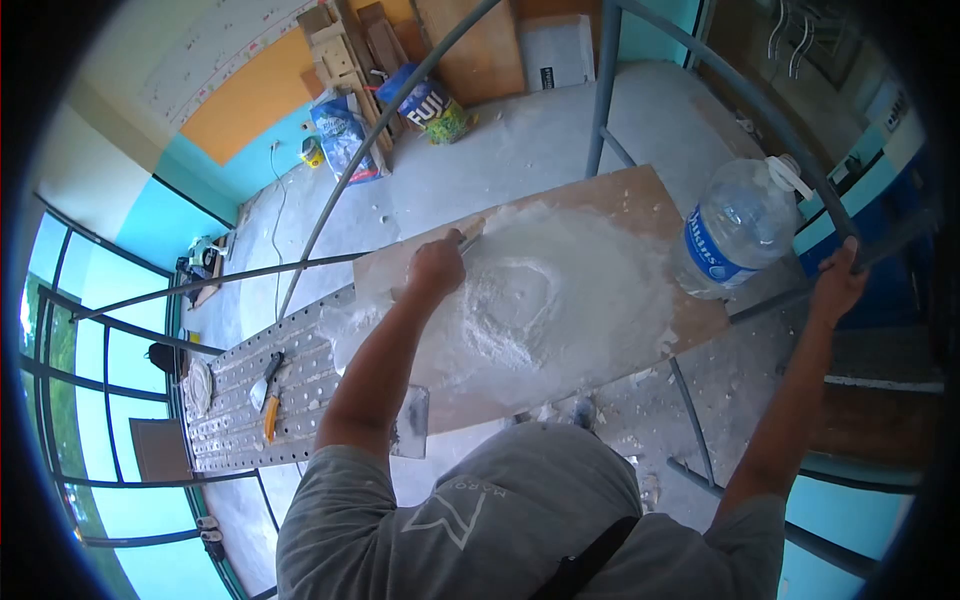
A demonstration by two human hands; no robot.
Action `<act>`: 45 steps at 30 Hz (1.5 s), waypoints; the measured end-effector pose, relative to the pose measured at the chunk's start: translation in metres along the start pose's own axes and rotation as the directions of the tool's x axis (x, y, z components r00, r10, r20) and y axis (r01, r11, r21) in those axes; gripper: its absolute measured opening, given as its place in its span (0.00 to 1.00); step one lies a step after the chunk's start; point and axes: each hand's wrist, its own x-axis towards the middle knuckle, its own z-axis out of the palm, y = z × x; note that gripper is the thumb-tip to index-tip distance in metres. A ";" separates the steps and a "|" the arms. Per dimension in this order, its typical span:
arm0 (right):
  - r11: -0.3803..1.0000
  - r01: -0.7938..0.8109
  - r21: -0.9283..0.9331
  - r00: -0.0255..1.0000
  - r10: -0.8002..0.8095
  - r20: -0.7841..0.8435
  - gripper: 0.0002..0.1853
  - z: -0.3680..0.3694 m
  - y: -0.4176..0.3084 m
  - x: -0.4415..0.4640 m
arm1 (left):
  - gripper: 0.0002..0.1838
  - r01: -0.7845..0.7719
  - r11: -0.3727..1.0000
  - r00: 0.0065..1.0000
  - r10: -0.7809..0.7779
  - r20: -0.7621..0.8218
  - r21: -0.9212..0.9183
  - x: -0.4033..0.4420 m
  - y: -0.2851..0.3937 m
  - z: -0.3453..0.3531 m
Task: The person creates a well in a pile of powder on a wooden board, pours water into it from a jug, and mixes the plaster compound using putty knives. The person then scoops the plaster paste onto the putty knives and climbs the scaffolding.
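My left hand [437, 265] is closed in a fist over the board, beside the ring of white powder. A small light edge shows past its fingers, but what it holds is mostly hidden. The white powder [505, 345] lies heaped in a ring with a hollow middle on the wooden board [640, 195]. My right hand [838, 283] grips a grey scaffold tube [830, 200] at the right. Next to that tube, a large clear water bottle [745, 220] with a blue label stands at the board's right end. A flat metal blade [411, 422] juts from the board's near edge.
On the perforated metal plank [225, 400] lie a putty knife [268, 380] and a yellow-handled tool [271, 418]. Scaffold tubes [375, 130] cross around the platform. Bags [425, 105] and wood pieces [340, 55] stand on the floor by the wall.
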 end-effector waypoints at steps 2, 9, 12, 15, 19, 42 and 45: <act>0.998 0.004 0.069 1.000 -0.004 0.006 0.18 0.002 -0.004 -0.001 | 0.20 -0.024 0.999 1.000 0.025 0.009 -0.026 0.000 0.009 0.012; 0.998 -0.040 0.055 0.999 0.040 -0.002 0.20 0.001 -0.002 -0.001 | 0.21 -0.140 0.989 0.990 0.141 0.014 -0.038 -0.008 0.035 -0.004; 0.997 -0.038 0.074 0.999 0.038 -0.001 0.20 0.001 -0.004 -0.003 | 0.14 -0.168 0.985 0.984 0.166 -0.058 -0.034 0.014 0.029 0.012; 0.999 -0.034 0.023 0.999 0.033 0.024 0.22 -0.001 -0.008 -0.002 | 0.15 -0.256 0.966 0.965 0.257 -0.045 0.017 0.022 0.032 0.037; 0.994 -0.050 0.099 0.998 0.047 0.035 0.24 0.000 -0.006 -0.003 | 0.18 -0.403 0.915 0.914 0.403 -0.037 -0.002 0.015 0.059 0.038; 0.947 -0.206 -0.244 0.978 0.189 -0.092 0.28 -0.002 -0.009 -0.005 | 0.21 -0.414 0.910 0.906 0.409 -0.107 -0.029 -0.263 0.064 0.045; 0.968 -0.190 -0.167 0.982 0.186 -0.042 0.26 -0.002 -0.009 -0.003 | 0.22 -0.360 0.932 0.929 0.353 -0.107 -0.048 -0.274 0.080 0.064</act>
